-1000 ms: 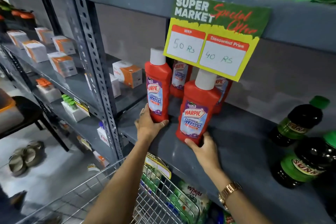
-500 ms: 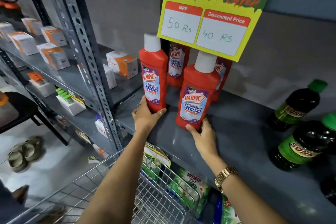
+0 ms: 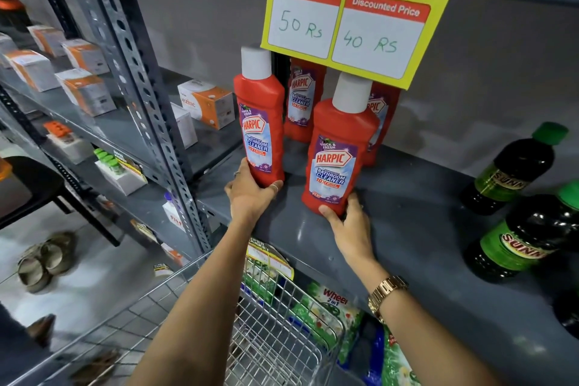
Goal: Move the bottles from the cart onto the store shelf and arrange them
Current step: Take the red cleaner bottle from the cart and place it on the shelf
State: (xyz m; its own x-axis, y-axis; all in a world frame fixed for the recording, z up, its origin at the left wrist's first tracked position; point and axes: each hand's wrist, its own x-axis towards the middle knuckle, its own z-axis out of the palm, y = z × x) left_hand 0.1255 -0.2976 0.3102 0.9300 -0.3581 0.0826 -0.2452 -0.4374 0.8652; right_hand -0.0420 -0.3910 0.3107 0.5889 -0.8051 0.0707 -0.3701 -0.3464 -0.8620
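Two red Harpic bottles with white caps stand upright near the front of the grey store shelf (image 3: 407, 216). My left hand (image 3: 250, 194) grips the base of the left Harpic bottle (image 3: 258, 122). My right hand (image 3: 347, 226) holds the base of the right Harpic bottle (image 3: 338, 153). Behind them stand two more Harpic bottles (image 3: 302, 100), their tops hidden by the yellow price sign (image 3: 354, 28). The wire cart (image 3: 275, 332) is below my arms; its inside is mostly out of sight.
Dark bottles with green caps (image 3: 513, 172) lie at the shelf's right. A perforated steel upright (image 3: 141, 97) stands left of my left hand. Orange and white boxes (image 3: 206, 103) fill the left shelves. Green detergent packs (image 3: 329, 313) sit on the shelf below.
Both hands have stayed on the bases of the two front bottles. The view has tipped downward and closer, so the sign and bottles sit higher in the frame.
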